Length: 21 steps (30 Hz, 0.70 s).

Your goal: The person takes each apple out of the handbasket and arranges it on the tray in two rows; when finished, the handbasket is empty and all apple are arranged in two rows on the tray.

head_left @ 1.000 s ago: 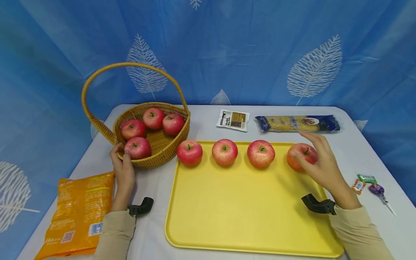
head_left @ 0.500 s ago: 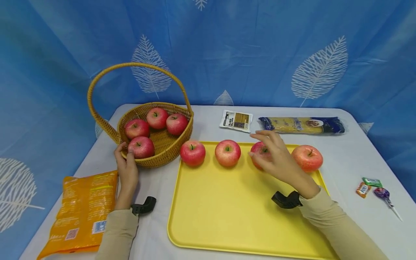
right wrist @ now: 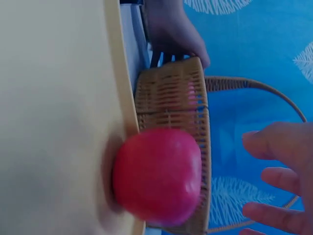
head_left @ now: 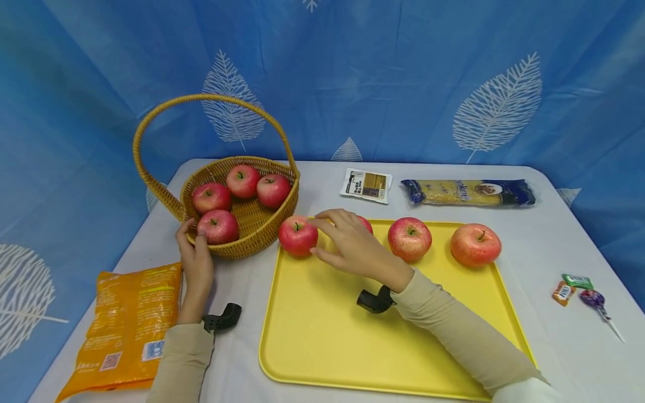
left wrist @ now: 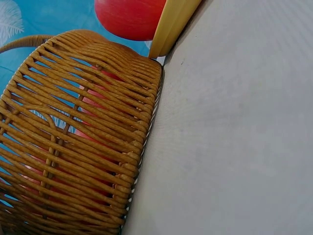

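My left hand [head_left: 197,267] holds the near left rim of a wicker basket [head_left: 264,235], its thumb hooked over the edge. Several red apples lie in the basket, one [head_left: 218,226] right beside that thumb. The woven side of the basket [left wrist: 83,142] fills much of the left wrist view. Over the back of a yellow tray [head_left: 363,336], my right hand [head_left: 353,246] hovers with parted fingers, holding nothing. Its fingertips are close to the leftmost tray apple [head_left: 296,242]; the right wrist view shows this apple [right wrist: 159,176] apart from the fingers. Another apple [head_left: 365,224] is mostly hidden behind the hand.
Two more apples, one [head_left: 410,239] mid-row and one [head_left: 476,245] at the right end, sit along the tray's back edge. Behind are a white packet [head_left: 367,186] and a long snack pack [head_left: 471,192]. An orange bag [head_left: 131,324] lies left; candies [head_left: 564,293] and a lollipop [head_left: 593,299] lie right.
My right hand has swept left along the row, from the rightmost apple past the middle ones to near the leftmost. My left hand stays on the basket rim.
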Tool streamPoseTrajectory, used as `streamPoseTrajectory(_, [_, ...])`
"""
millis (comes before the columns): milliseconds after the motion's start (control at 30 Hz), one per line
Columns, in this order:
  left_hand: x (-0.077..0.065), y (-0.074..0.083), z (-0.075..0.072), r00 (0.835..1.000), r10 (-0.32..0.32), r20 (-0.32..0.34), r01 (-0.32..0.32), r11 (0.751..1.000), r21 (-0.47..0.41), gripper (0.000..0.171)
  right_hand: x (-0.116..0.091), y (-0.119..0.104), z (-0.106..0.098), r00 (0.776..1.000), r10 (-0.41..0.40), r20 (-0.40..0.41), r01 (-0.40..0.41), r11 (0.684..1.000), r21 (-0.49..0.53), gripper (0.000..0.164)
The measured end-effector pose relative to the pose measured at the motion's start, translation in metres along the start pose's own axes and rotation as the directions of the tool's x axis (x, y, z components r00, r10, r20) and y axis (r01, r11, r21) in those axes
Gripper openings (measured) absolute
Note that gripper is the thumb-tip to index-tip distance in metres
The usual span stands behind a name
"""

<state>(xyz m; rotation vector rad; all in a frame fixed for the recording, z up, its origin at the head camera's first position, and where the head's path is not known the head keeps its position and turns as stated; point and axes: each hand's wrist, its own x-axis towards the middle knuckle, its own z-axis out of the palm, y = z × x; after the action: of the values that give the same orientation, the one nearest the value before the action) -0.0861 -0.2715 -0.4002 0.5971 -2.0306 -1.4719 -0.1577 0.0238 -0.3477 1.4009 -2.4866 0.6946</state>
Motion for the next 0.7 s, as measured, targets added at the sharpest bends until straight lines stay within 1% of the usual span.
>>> streamPoseTrajectory(200, [0.0,0.0,0.0,1.0,-0.002,-0.001,0.002,1.0,0.001,0.042,0.032,-0.015,0.022,0.998,0.034,0.049,-0.035,0.999,0.019,0.041])
streamPoseTrajectory(333, [0.001,0.0,0.001,1.0,0.002,0.0,-0.002,1.0,-0.005,0.041,0.048,-0.028,0.033,0.996,0.038,0.079,-0.038,0.999,0.0,0.041])
streamPoseTrajectory(500, [0.001,0.0,0.002,1.0,-0.003,0.01,0.003,1.0,-0.006,0.041,0.066,-0.046,0.045,0.995,0.042,0.091,-0.038,0.998,-0.041,0.041])
streamPoseTrajectory(667, [0.002,-0.001,0.001,1.0,0.004,-0.002,-0.004,1.0,-0.02,0.042,0.086,-0.06,0.055,0.991,0.063,0.121,-0.054,0.995,-0.081,0.044])
streamPoseTrajectory(700, [0.002,-0.002,0.0,1.0,0.006,-0.006,-0.006,1.0,-0.019,0.042,0.09,-0.062,0.058,0.99,0.066,0.124,-0.057,0.995,-0.076,0.044])
